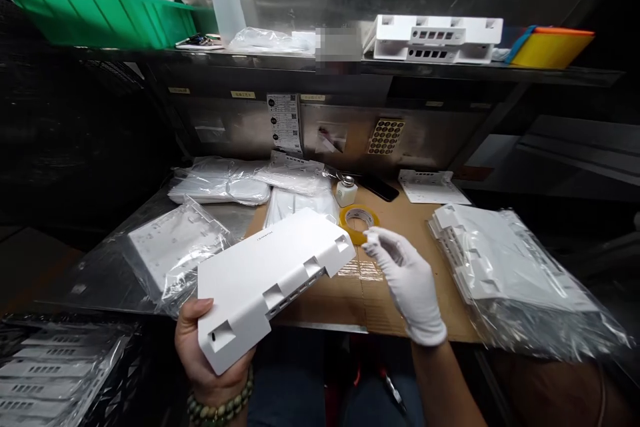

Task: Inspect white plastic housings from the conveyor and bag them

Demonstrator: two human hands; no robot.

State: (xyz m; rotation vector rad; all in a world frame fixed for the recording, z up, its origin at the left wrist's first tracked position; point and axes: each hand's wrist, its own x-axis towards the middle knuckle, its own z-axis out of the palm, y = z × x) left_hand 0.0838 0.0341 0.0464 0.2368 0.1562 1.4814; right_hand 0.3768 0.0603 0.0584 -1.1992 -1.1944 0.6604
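My bare left hand (213, 353) grips a white plastic device cover (270, 273) by its lower left corner, the thumb on top. The cover is tilted, with notches and a row of slots along its near edge. My right hand (407, 283), in a white glove, is raised to the right of the cover, apart from it. Its fingers are curled together at the tips; whether they pinch anything small I cannot make out. Just behind those fingertips lies a roll of yellow tape (373, 215) on the cardboard-covered bench (345, 303).
Bagged white covers lie at right (505, 260) and left (173, 247). Behind are a small white bottle (346, 192), a black phone (380, 187) and a loose cover (433, 188). Overhead, a shelf (280, 61) holds a green bin (110, 17), a squeeze bottle (227, 10) and more covers (435, 37).
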